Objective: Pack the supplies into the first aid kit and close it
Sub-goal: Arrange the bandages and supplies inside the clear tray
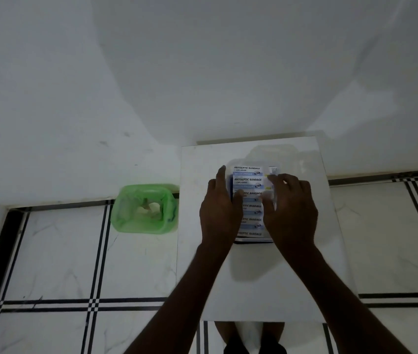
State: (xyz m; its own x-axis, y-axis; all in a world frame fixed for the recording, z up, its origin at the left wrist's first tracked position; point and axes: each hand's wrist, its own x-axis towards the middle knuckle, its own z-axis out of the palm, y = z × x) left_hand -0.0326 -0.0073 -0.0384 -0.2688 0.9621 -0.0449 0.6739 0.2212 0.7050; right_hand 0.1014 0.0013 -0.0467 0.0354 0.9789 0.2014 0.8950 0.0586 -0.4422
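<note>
Both hands are over the strip of antiseptic bandages [248,200], which lies lengthwise on top of the first aid kit [254,240] near the middle of the white table [266,277]. Only a thin near edge of the kit and a dark sliver on its left show, so I can't tell whether it's open or what's under the strip.

Left hand [219,213]: flat along the strip's left edge, index finger extended toward the far end, thumb laid on the packets. Looks like it's squaring and pressing the strip so it fits the kit's footprint.

Right hand [291,210]: fingers curled at the strip's right edge, near a small white item [274,171] at the far right corner (too blurred to identify). Can't tell if it's pinching anything.

Judgement: mid-pack, strip being seated, closing not yet done.

Green-lined waste bin [145,209] sits on the tiled floor [57,254] left of the table, with some scrap inside.
</note>
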